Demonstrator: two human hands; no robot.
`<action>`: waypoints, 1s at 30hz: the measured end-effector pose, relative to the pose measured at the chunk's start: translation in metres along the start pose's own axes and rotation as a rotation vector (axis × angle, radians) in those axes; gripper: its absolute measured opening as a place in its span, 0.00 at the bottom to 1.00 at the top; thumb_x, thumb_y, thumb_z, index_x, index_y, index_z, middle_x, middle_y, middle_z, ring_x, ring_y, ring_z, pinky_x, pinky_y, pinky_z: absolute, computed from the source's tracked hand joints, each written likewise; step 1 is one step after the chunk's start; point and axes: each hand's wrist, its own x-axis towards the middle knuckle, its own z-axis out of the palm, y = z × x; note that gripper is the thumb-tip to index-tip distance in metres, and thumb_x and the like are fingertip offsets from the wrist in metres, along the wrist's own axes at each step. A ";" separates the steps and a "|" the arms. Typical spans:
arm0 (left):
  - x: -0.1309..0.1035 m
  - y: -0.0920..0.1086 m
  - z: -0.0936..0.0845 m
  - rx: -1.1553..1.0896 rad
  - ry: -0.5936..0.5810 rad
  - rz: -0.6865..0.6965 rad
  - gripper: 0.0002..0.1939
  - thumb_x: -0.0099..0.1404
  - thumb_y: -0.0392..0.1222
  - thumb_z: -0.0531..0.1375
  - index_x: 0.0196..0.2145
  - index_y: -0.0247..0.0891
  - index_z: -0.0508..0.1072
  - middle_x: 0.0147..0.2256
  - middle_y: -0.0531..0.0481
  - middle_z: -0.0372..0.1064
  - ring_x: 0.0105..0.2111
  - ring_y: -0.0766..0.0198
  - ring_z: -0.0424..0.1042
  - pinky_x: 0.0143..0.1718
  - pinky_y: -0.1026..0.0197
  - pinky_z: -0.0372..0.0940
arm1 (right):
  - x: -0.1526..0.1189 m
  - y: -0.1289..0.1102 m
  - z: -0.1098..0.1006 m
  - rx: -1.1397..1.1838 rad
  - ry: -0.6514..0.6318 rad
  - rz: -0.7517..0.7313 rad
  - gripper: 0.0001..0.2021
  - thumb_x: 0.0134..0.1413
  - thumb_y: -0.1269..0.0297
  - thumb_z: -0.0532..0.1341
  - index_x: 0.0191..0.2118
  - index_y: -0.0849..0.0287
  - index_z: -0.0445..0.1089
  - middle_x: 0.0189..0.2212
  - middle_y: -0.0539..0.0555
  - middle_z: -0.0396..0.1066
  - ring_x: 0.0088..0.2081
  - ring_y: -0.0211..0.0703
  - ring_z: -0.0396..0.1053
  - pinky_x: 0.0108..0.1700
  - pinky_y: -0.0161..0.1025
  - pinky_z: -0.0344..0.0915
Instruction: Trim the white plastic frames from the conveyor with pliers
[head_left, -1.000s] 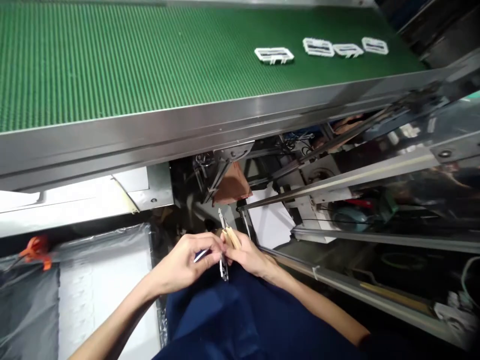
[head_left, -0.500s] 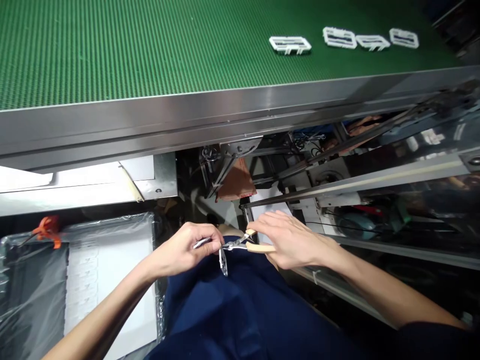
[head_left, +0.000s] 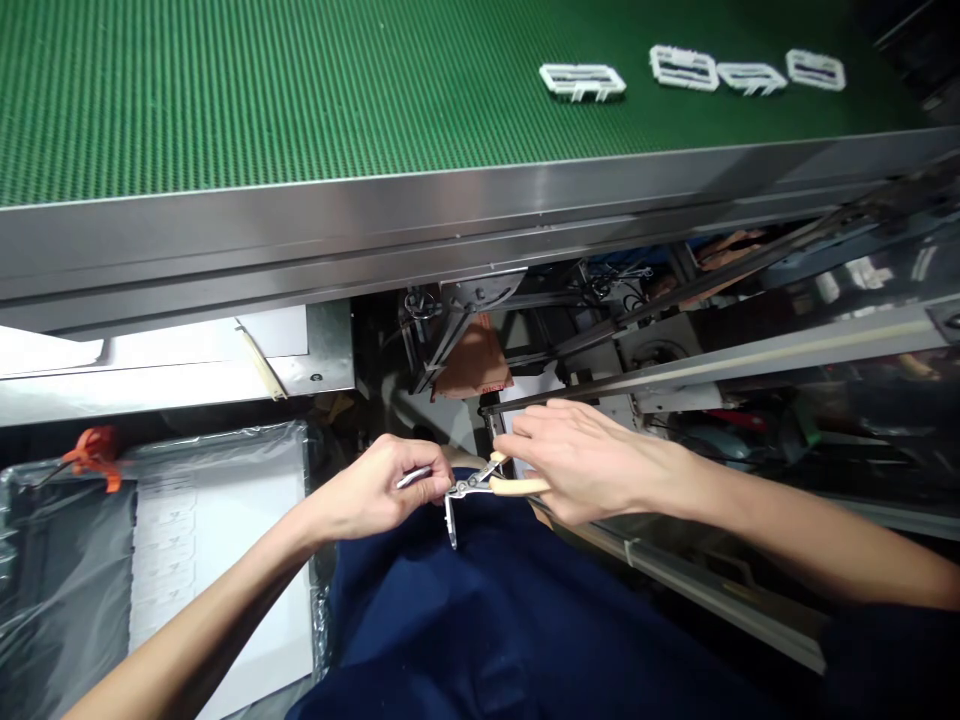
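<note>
Between finger and thumb, my left hand [head_left: 394, 487] pinches a small white plastic part [head_left: 451, 522], which hangs down below the fingertips; a piece of it also shows within the grip. My right hand [head_left: 581, 460] is wrapped round the pale yellow handles of metal pliers [head_left: 519, 487]. The jaws of the pliers meet the white part right beside my left fingertips. Both hands are over the dark blue clothing on my lap. Several white frame-shaped parts [head_left: 583, 81] lie on the green belt [head_left: 300, 90] at the top right.
A metal conveyor rail [head_left: 375, 210] spans the view. At the lower left is a plastic-lined box [head_left: 247, 560] with white parts and an orange-handled tool [head_left: 94, 455] at its corner. Above it, a yellowish strip [head_left: 260, 362] lies on a metal ledge. Bars and machinery fill the right.
The right forearm and hand have shifted slightly upward, and the hanging white part has turned to a narrower view. The pliers remain at the part. The view has tilted slightly.
</note>
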 end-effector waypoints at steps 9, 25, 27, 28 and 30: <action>0.001 -0.003 0.003 -0.014 0.009 -0.023 0.11 0.64 0.43 0.54 0.29 0.35 0.71 0.27 0.52 0.68 0.28 0.64 0.65 0.30 0.64 0.59 | 0.012 0.001 -0.010 -0.010 -0.058 -0.024 0.12 0.39 0.71 0.57 0.35 0.57 0.67 0.24 0.53 0.66 0.24 0.41 0.62 0.26 0.37 0.44; 0.002 -0.037 0.045 -0.635 0.242 -0.186 0.23 0.58 0.47 0.63 0.50 0.39 0.66 0.39 0.49 0.68 0.35 0.64 0.65 0.36 0.63 0.60 | 0.006 0.034 0.045 0.381 0.036 0.327 0.06 0.52 0.61 0.55 0.35 0.55 0.65 0.26 0.48 0.67 0.26 0.38 0.61 0.27 0.33 0.50; 0.006 -0.039 0.049 -0.767 0.317 -0.188 0.23 0.61 0.48 0.60 0.52 0.39 0.64 0.43 0.46 0.69 0.35 0.64 0.66 0.35 0.63 0.60 | 0.008 0.033 0.050 0.387 0.107 0.273 0.08 0.52 0.62 0.55 0.39 0.56 0.65 0.30 0.50 0.68 0.30 0.39 0.63 0.31 0.34 0.53; 0.007 -0.039 0.050 -0.832 0.347 -0.190 0.22 0.62 0.48 0.59 0.51 0.38 0.65 0.42 0.45 0.70 0.33 0.64 0.66 0.34 0.64 0.61 | 0.009 0.033 0.052 0.375 0.139 0.232 0.10 0.52 0.63 0.55 0.41 0.56 0.64 0.32 0.51 0.68 0.33 0.40 0.64 0.34 0.34 0.54; 0.010 -0.040 0.050 -0.912 0.398 -0.180 0.19 0.63 0.50 0.57 0.46 0.35 0.69 0.38 0.44 0.73 0.30 0.64 0.67 0.31 0.65 0.61 | 0.013 0.034 0.052 0.326 0.188 0.148 0.13 0.51 0.64 0.55 0.44 0.57 0.64 0.34 0.52 0.67 0.36 0.42 0.63 0.37 0.36 0.55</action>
